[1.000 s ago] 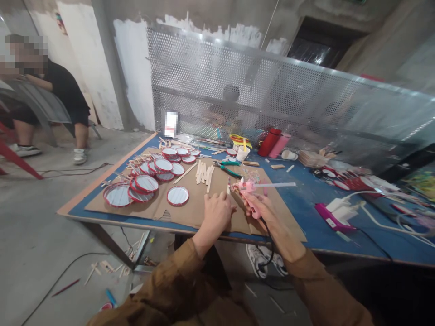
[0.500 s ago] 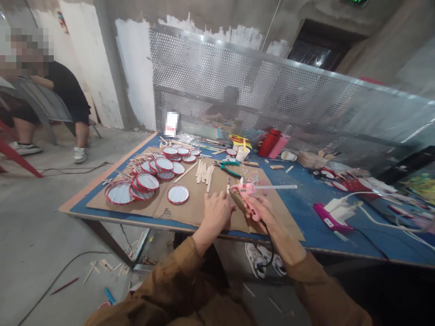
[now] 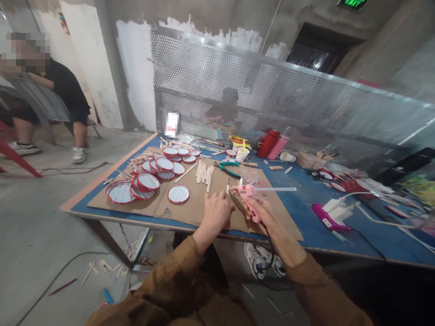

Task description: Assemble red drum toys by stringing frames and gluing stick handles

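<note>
In my right hand is a pink hot glue gun, its nozzle pointing left and a clear glue stick sticking out of its back. My left hand rests on the cardboard with curled fingers, just left of the nozzle. A slim pale stick shows just past its fingertips; what the fingers pinch is hidden. Beyond lie several loose craft sticks. A round red-rimmed disc lies alone to the left, beside a pile of similar discs.
Green-handled pliers, a white cup, a red bottle and a pink bottle stand or lie toward the back. A purple power strip with white plugs sits right. A perforated metal panel borders the table. Another person sits far left.
Both hands and the glue gun stay nearly in place. The view has tilted very slightly, showing more of the exit sign.
</note>
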`<state>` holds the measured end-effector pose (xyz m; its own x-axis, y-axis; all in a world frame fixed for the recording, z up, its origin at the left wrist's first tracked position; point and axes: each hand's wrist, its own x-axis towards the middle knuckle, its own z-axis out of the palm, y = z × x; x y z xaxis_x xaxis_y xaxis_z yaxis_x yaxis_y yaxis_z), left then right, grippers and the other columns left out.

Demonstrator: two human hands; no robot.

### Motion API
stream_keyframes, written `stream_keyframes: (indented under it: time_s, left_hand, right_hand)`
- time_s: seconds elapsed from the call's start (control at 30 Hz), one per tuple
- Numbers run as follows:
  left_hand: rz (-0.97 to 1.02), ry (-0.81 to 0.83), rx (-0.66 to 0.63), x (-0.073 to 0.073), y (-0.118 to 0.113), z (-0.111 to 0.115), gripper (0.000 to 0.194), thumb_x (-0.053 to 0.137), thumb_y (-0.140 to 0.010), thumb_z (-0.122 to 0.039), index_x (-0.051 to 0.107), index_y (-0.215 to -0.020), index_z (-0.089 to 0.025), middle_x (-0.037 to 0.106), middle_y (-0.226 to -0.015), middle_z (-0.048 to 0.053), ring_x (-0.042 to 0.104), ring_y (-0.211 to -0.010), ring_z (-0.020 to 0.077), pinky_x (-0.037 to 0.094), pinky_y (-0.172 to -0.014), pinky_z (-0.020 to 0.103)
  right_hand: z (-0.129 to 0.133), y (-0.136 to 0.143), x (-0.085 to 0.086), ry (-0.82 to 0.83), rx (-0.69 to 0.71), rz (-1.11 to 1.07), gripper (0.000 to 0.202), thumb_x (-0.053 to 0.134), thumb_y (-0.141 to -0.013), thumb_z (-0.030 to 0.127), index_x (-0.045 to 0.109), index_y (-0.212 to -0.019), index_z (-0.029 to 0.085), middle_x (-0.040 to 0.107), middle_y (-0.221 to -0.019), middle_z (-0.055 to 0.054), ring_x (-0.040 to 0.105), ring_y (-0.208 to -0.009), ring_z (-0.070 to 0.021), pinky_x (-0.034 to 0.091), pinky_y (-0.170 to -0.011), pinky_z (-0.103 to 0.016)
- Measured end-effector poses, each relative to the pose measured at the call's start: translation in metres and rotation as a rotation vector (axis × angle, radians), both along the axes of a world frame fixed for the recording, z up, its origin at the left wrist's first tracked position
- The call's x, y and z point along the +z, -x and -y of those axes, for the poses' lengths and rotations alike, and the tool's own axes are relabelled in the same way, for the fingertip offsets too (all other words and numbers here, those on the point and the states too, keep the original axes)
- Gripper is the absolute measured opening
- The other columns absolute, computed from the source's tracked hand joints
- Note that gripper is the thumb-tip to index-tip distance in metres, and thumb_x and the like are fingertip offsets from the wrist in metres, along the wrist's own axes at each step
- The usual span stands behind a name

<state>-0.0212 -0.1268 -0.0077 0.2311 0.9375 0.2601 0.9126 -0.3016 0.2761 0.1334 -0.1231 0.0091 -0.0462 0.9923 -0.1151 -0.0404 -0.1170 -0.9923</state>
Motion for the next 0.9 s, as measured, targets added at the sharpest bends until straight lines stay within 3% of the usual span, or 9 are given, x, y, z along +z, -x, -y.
stream_keyframes:
  time_s: [0.47,0.9]
  left_hand:
    - [0.009,-0.014,-0.004,-0.0011,0.0004,-0.0001,0.029,0.052,-0.087,-0.041,0.059,-0.103,-0.019,0.059,-0.103,0.008,0.053,-0.096,0.0225,0.032,-0.082,0.04]
    - [-0.001,-0.009,0.003,-0.0004,0.0007,0.0003,0.03,0.05,-0.088,-0.042,0.058,-0.107,-0.019,0.059,-0.104,0.009,0.053,-0.096,0.0224,0.032,-0.082,0.039]
  right_hand:
    - [-0.009,0.0055,0.001,0.045,-0.072,-0.057,0.036,0.081,-0.054,0.045,0.063,-0.069,0.017,0.055,-0.053,0.002,0.044,-0.041,-0.0067,0.041,-0.036,-0.02]
    - [0.0001,0.0013,-0.0006,-0.013,-0.016,-0.008,0.035,0.077,-0.061,0.047,0.058,-0.063,0.017,0.049,-0.05,0.004,0.043,-0.041,-0.0063,0.041,-0.038,-0.02]
